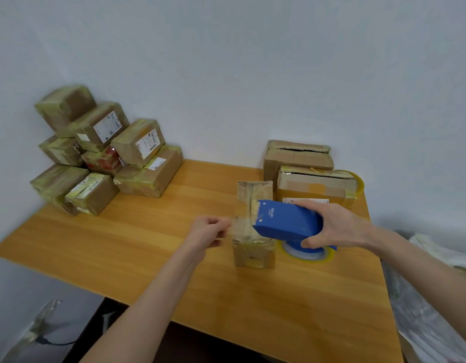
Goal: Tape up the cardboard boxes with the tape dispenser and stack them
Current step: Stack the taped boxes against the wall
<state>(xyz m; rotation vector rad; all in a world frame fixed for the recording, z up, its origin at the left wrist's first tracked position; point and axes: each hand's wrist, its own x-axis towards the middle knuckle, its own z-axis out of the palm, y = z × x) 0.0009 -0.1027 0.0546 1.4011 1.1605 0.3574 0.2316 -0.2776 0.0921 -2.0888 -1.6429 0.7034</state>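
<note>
Dispenser (289,220) blue, white print too tiny to read | long axis 3-to-9, mouth at 9, over box (254,254) mid table (122,244) | my right hand (339,224) grips it | left hand (208,230) pinches tape end (241,227)

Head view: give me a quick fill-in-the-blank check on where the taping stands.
The right hand grips the ____ tape dispenser.
The left hand pinches the clear ____ stretched over the small box.
The taped boxes are piled at the table's far ____ corner.
Missing: blue; tape; left.
</note>
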